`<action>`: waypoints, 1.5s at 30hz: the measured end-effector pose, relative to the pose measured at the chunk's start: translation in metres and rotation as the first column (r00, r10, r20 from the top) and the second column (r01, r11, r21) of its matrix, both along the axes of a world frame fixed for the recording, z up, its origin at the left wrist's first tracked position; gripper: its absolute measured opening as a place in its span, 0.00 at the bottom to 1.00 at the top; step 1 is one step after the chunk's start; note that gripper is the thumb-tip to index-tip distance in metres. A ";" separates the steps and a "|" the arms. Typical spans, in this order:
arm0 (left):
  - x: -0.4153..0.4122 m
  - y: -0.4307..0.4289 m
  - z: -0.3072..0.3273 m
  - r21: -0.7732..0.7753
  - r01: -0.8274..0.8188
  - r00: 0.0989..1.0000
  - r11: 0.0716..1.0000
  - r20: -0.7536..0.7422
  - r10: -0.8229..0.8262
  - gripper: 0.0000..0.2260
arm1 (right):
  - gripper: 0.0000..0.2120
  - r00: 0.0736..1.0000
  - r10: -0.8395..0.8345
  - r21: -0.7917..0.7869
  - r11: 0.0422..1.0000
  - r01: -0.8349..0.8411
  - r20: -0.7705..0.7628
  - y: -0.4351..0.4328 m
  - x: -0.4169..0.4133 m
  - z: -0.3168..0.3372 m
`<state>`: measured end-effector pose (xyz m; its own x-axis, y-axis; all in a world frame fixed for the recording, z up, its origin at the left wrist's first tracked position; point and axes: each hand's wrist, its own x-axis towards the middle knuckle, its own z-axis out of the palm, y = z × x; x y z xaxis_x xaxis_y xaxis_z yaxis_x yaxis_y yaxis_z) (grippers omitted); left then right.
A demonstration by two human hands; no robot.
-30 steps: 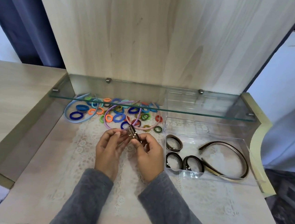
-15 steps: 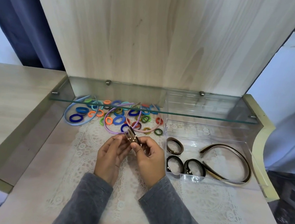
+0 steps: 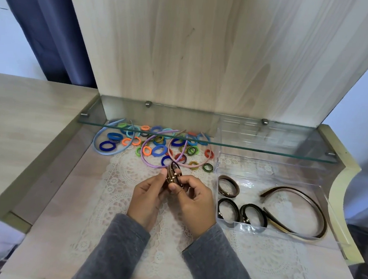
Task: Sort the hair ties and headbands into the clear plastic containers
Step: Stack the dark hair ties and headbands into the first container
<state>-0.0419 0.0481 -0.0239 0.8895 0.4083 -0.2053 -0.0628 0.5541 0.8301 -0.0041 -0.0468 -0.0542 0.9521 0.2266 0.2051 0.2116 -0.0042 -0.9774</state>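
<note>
My left hand (image 3: 148,197) and my right hand (image 3: 192,201) meet over the lace mat, both pinching a small bundle of brown and black studded bands (image 3: 173,176). Behind them lies a pile of colourful hair ties (image 3: 155,145) with a blue headband (image 3: 102,141), a purple headband (image 3: 148,159) and a pink headband (image 3: 189,165). To the right a clear plastic container (image 3: 248,228) holds a brown band (image 3: 228,185), two black bands (image 3: 253,214) and a brown headband (image 3: 301,207).
A glass shelf (image 3: 201,129) spans the desk just above the pile and a second clear container (image 3: 265,166) behind the first. A tall wooden back panel rises behind. A lace mat (image 3: 113,177) covers the desk; the desk edge curves at the right.
Both hands have kept hold of the bundle and turned it slightly between the fingers. The view has shifted a little; nothing on the desk has moved.
</note>
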 end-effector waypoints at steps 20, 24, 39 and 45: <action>0.000 0.005 -0.008 -0.047 0.019 1.000 0.999 0.023 -0.018 0.12 | 0.03 0.996 0.089 0.021 0.996 -0.089 0.014 -0.005 0.001 0.005; -0.002 0.004 -0.005 -0.040 0.011 1.000 0.999 0.028 -0.010 0.14 | 0.02 0.996 0.090 0.026 0.996 -0.090 0.008 -0.005 0.001 0.004; -0.004 -0.002 0.006 -0.009 -0.171 0.984 0.985 0.051 0.171 0.14 | 0.02 0.979 -0.067 -0.016 0.997 0.072 0.193 0.000 0.002 0.002; -0.005 -0.002 0.007 -0.023 -0.102 0.994 0.995 0.038 0.102 0.12 | 0.07 0.982 -0.062 0.006 0.998 0.062 0.177 0.001 0.001 0.004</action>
